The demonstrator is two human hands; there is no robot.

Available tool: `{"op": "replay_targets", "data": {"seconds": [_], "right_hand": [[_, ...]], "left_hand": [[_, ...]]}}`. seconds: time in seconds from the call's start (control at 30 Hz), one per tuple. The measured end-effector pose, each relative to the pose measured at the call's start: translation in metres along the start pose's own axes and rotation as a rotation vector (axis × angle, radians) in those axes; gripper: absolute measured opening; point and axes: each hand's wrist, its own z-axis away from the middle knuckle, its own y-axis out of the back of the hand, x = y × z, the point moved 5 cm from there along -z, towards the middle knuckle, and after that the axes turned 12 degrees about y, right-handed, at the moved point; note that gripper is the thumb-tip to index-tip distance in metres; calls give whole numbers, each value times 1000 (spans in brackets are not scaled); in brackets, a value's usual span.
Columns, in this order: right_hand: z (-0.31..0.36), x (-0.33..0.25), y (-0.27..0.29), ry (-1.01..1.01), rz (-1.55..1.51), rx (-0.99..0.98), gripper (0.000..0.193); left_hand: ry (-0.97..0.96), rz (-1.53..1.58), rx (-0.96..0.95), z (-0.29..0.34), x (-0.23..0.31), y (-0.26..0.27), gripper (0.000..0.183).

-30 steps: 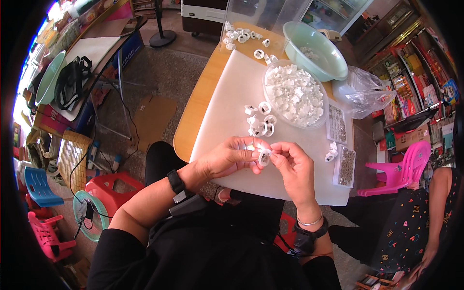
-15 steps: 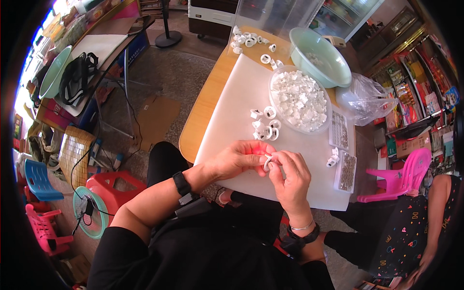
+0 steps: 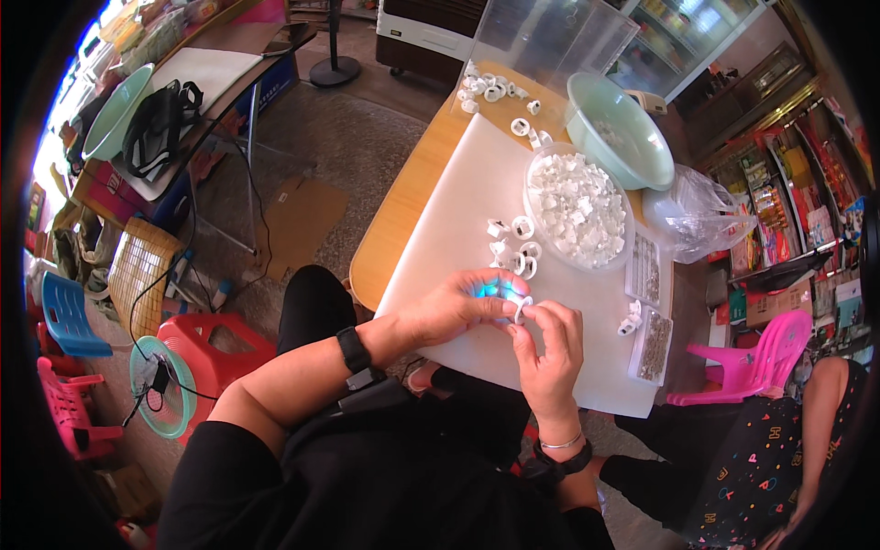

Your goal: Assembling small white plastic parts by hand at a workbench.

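My left hand (image 3: 456, 305) and my right hand (image 3: 551, 356) meet above the near part of the white-covered table. Between their fingertips is a small white ring-shaped piece (image 3: 522, 310), pinched from both sides. Blue-cyan light falls on the curled fingers of my left hand; its source is hidden. Just beyond my hands lies a group of white ring pieces (image 3: 522, 227) with dark centres. Farther right stands a clear round tub (image 3: 631, 240) heaped with small white plastic parts (image 3: 577, 206). Near my right hand, a white piece (image 3: 630, 318) lies beside two compartment trays (image 3: 651, 346) of tiny parts.
More white ring pieces (image 3: 490, 85) lie at the table's far end by a clear plastic box (image 3: 559, 41). A pale green basin (image 3: 587, 101) and a plastic bag (image 3: 697, 215) stand at the right. Someone in patterned black clothing (image 3: 779, 458) sits near a pink chair (image 3: 756, 362).
The glow on my left hand has turned from red to blue-cyan. My fingers still hold the ring piece, its ring now tilted more upright. The whole view has shifted slightly.
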Motion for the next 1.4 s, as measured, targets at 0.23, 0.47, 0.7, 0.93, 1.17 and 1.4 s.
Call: {"op": "replay_targets", "data": {"seconds": [0.23, 0.47, 0.7, 0.93, 1.17, 1.4], "right_hand": [[-2, -2, -2, 118, 107, -7, 24], [-4, -2, 0, 124, 104, -7, 22], [6, 6, -1, 1, -27, 29, 22], [7, 5, -4, -112, -145, 43, 26], [-4, 1, 9, -71, -143, 40, 21], [-37, 51, 65, -222, 26, 199, 13]], "left_hand": [[14, -157, 20, 0, 0, -1, 22], [-23, -87, -92, -8, -6, 3, 23], [-2, -221, -27, 3, 2, -7, 28], [-57, -163, -5, -2, -2, 2, 23], [-4, 150, -121, -6, 0, 5, 20], [-17, 122, -116, -2, -3, 7, 22]]}}
